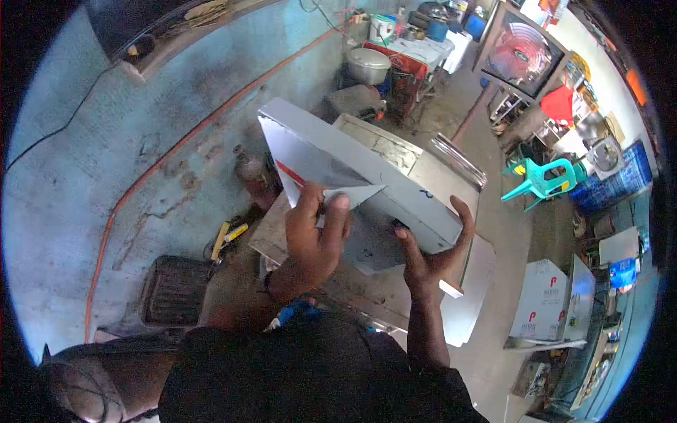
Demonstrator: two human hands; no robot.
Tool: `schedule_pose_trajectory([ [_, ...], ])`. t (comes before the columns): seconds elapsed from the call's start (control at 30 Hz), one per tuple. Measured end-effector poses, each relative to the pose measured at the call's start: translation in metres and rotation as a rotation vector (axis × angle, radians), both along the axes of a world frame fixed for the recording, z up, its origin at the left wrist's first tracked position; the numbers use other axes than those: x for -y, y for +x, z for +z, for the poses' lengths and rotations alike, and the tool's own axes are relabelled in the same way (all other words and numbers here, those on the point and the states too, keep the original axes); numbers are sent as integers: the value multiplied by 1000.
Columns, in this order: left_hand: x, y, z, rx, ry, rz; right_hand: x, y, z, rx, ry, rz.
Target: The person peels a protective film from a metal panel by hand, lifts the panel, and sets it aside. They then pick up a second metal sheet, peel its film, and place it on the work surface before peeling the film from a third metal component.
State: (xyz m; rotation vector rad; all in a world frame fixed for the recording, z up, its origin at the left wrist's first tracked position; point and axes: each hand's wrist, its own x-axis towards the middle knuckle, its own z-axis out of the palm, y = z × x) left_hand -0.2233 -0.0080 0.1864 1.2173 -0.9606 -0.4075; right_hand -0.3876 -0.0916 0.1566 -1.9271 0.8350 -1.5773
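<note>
Left hand (317,229) pinches the flap (362,192); right hand (427,264) spreads around box's (356,161) corner; pulling too hard could tear the flap.

Panel (367,166) over table (377,296), chair (551,182) right of table, fan (522,55) beyond chair

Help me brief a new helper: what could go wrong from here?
The pale flap pinched by the left hand might tear if pulled sharply. The grey panel, tilted over the worktable, could slip if the right hand at its end loosens. Neither hand wears a glove, so any sharp edge might cut.
</note>
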Motion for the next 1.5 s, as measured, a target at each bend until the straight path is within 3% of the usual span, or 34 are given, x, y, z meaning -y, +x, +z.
schedule_pose_trajectory([
  [0.2,12,-8,9,-30,-95,-18,-2,-4,8,-142,-92,-37],
  [0.3,13,-3,15,-74,-93,146,-2,-5,8,-152,-95,-24],
  [0.37,17,19,7,-159,-240,435,-1,-3,10,-136,-92,-13],
  [0.4,19,39,-4,-162,-239,434,-2,-2,15,-71,-45,24],
  [0.47,27,88,-39,-222,-384,541,-5,0,27,-13,0,83],
  [0.57,38,150,-98,-197,-276,659,-16,-6,62,-94,15,41],
  [0.63,53,192,-176,-384,-254,577,-29,-12,97,-245,-41,7],
  [0.7,70,199,-226,-351,-292,582,-41,-7,124,-460,-118,-118],
  [0.77,74,204,-278,495,38,718,-52,22,142,-549,-174,-91],
  [0.8,72,197,-287,489,40,720,-53,38,143,-730,-220,-67],
  [0.87,83,181,-296,136,247,582,-45,65,136,-939,-255,-68],
  [0.9,93,178,-304,122,245,583,-42,66,134,-951,-262,-66],
  [0.97,108,174,-321,-822,-78,189,-35,63,133,-1119,39,-117],
  [1.0,102,172,-315,-841,-83,197,-39,67,139,-1120,44,-207],
  [1.1,69,158,-247,-530,155,-68,-33,54,131,-1001,90,-217],
  [1.17,73,146,-236,-532,135,29,-37,49,139,-1005,82,-239],
  [1.23,72,137,-217,-532,126,129,-41,32,144,-1051,229,-245],
  [1.3,62,132,-187,-402,97,262,-40,-3,134,-1017,162,-273],
  [1.37,52,137,-154,-402,150,224,-34,-39,117,-965,98,-314],
  [1.43,46,140,-125,-388,207,165,-32,-77,95,-429,321,-235],
  [1.5,44,142,-102,-179,215,186,-36,-106,70,-378,401,-262],
])
